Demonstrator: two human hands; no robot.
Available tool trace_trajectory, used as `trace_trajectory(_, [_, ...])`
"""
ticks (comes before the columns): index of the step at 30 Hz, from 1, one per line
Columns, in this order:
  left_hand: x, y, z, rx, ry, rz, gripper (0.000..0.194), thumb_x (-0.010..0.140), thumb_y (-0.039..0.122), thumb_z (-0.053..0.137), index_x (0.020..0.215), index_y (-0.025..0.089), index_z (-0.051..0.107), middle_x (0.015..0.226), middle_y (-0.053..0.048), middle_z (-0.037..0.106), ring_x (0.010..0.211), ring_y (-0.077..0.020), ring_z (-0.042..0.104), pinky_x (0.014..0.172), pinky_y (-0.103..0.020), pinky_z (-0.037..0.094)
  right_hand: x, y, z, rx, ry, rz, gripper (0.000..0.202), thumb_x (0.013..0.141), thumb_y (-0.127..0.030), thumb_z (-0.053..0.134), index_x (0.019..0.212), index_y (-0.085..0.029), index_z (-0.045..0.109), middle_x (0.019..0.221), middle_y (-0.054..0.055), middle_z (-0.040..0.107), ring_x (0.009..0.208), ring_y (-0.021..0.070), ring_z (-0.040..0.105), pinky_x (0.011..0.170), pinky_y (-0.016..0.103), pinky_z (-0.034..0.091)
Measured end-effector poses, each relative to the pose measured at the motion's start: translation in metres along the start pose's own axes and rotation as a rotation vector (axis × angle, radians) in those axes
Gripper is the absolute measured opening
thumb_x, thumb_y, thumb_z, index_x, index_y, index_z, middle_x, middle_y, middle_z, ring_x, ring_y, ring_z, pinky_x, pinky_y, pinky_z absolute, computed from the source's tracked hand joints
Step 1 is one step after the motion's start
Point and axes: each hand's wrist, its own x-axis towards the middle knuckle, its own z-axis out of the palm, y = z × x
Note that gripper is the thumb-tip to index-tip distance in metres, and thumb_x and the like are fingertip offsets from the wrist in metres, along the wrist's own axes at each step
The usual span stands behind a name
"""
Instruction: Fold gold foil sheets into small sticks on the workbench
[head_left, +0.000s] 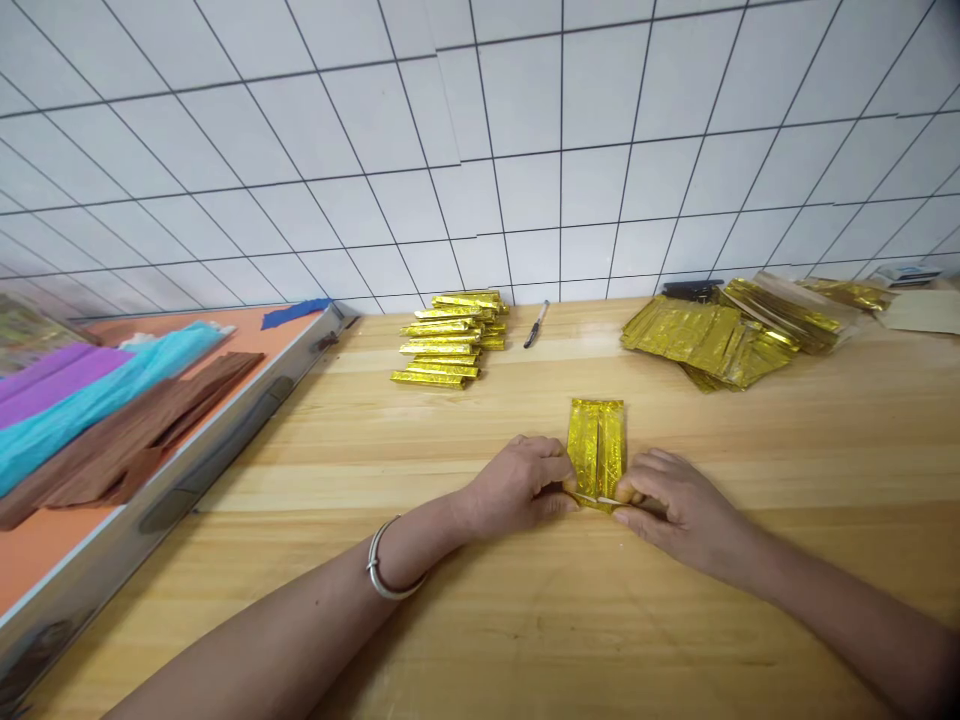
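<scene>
A gold foil sheet (597, 445) lies on the wooden table, with a crease or seam down its middle. Its near edge is pinched at both corners. My left hand (525, 484), with a silver bangle on the wrist, has its fingers closed on the near left corner. The near right corner is between the thumb and fingers of my right hand (671, 505). A thin pale strip shows along the edge between the two hands. Beyond the left hand is a stack of narrow folded gold pieces (450, 340).
A pile of flat gold sheets (694, 335) sits at the back right, near a pale card (922, 311). A pen (537, 325) lies by the tiled wall (525, 100). On the left, an orange-bottomed tray (289, 350) holds blue, purple and brown material.
</scene>
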Motion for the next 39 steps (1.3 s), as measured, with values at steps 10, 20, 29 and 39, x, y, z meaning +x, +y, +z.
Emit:
trace_trajectory(10, [0.002,0.002,-0.007,-0.232,-0.027,0.071,0.022,0.085,0.037,0.056,0.077,0.017,0.062,0.081,-0.004,0.061,0.081,-0.0144,0.055,0.077,-0.025,0.04,-0.003,0.003,0.0,0.027,-0.022,-0.024,0.008,0.079,-0.028,0.06,0.076,-0.021,0.059,0.073,0.001,0.057,0.073,0.0171,0.049,0.066,0.03,0.034])
trace_trajectory(20, [0.001,0.008,-0.005,-0.148,-0.004,0.009,0.022,0.083,0.031,0.057,0.068,0.016,0.056,0.072,-0.002,0.055,0.073,-0.0125,0.05,0.072,-0.024,0.038,-0.002,0.001,0.0,0.029,-0.023,-0.029,0.016,0.084,-0.027,0.053,0.069,-0.019,0.053,0.068,0.001,0.053,0.069,0.0157,0.047,0.065,0.03,0.033])
trace_trajectory(29, [0.001,0.014,0.003,-0.008,0.047,-0.079,0.023,0.078,0.027,0.06,0.063,0.016,0.047,0.07,0.0,0.052,0.075,-0.0137,0.047,0.074,-0.026,0.034,-0.002,-0.001,0.007,-0.072,-0.004,0.041,0.017,0.081,-0.026,0.054,0.066,-0.019,0.05,0.068,0.001,0.052,0.069,0.0165,0.044,0.064,0.029,0.031])
trace_trajectory(39, [-0.002,0.025,0.002,0.071,0.014,-0.206,0.017,0.078,0.029,0.058,0.069,0.017,0.051,0.077,-0.002,0.052,0.078,-0.0159,0.047,0.074,-0.028,0.035,-0.001,-0.006,0.006,-0.089,-0.005,0.089,0.014,0.077,-0.025,0.058,0.067,-0.019,0.05,0.071,0.001,0.054,0.072,0.0171,0.045,0.065,0.029,0.031])
